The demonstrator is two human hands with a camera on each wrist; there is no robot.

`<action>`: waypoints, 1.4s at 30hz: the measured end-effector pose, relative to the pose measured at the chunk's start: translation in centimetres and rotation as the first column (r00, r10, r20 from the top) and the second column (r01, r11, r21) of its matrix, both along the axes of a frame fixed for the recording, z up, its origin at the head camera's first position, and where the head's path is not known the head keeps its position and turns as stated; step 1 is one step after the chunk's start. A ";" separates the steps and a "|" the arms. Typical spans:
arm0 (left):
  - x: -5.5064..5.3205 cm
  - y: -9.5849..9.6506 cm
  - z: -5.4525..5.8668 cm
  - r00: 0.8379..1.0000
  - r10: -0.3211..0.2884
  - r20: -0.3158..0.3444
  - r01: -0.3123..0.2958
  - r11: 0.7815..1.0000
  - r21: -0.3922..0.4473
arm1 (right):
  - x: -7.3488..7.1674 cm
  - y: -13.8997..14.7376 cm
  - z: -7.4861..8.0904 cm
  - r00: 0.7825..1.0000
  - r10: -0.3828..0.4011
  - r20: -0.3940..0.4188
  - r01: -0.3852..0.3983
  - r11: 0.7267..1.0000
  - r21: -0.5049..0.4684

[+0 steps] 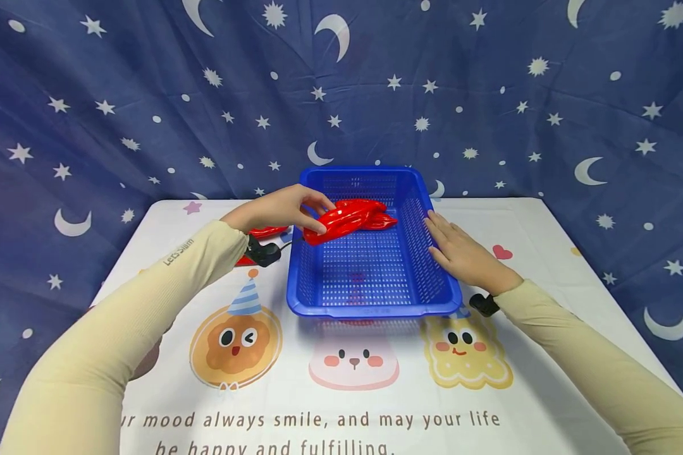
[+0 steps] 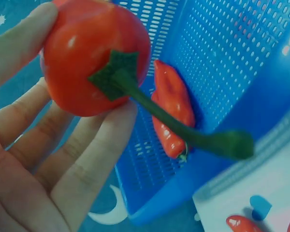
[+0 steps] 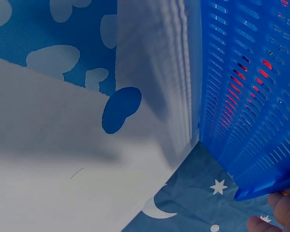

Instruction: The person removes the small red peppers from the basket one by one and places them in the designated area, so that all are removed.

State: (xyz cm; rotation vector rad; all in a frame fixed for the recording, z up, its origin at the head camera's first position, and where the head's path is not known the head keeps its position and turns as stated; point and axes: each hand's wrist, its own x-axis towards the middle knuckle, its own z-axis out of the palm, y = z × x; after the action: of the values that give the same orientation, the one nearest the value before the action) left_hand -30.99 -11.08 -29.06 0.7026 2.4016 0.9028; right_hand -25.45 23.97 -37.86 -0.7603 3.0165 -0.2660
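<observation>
Behind it all hangs a blue cloth (image 1: 375,50) of moons and stars, and below it spreads a white tablecloth (image 1: 529,221) with cartoon faces and printed words. Over on the left, loose red peppers (image 1: 269,231) lie on the cloth, just beside the basket, and the left sleeve (image 1: 148,303) cuts across them, hiding part of the view.

Now the hands! The left hand (image 1: 281,205) reaches in over the near-left rim, thumb and fingers pinching a glossy red pepper (image 1: 341,222), its green stem (image 2: 169,118) sticking out toward the wrist camera. The right hand (image 1: 461,253) lies along the opposite rim, fingers nearly straight, touching the edge, gripping no pepper.

And the blue basket (image 1: 375,311): perforated walls, more red peppers (image 2: 174,101) inside on its floor, the held one above them.
</observation>
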 end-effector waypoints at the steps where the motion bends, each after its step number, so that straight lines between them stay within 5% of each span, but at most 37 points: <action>1: 0.1 -0.3 0.1 1.000 0.006 -0.006 -0.006 1.000 -0.002 | 0.0 0.0 0.0 1.000 -0.001 0.001 0.001 1.000 0.000; 10: 0.9 -3.0 0.7 0.997 0.080 0.007 -0.080 0.997 -0.001 | 0.1 0.1 0.0 1.000 -0.006 0.006 0.006 1.000 0.006; 26: 2.2 -7.3 0.9 0.994 0.107 0.004 -0.107 0.994 -0.001 | 0.1 -0.1 0.1 1.000 -0.021 0.013 0.021 1.000 0.010; 42: 2.8 -11.6 -1.2 0.990 0.140 -0.006 -0.140 0.990 -0.034 | 0.2 -0.2 0.2 1.000 -0.019 0.010 0.019 1.000 0.015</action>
State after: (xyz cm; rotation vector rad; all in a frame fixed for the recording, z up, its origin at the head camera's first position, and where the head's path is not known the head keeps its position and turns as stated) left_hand -28.18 -22.68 -30.23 0.5288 2.4888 0.9136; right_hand -25.30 23.79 -37.65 -0.7271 3.0144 -0.2470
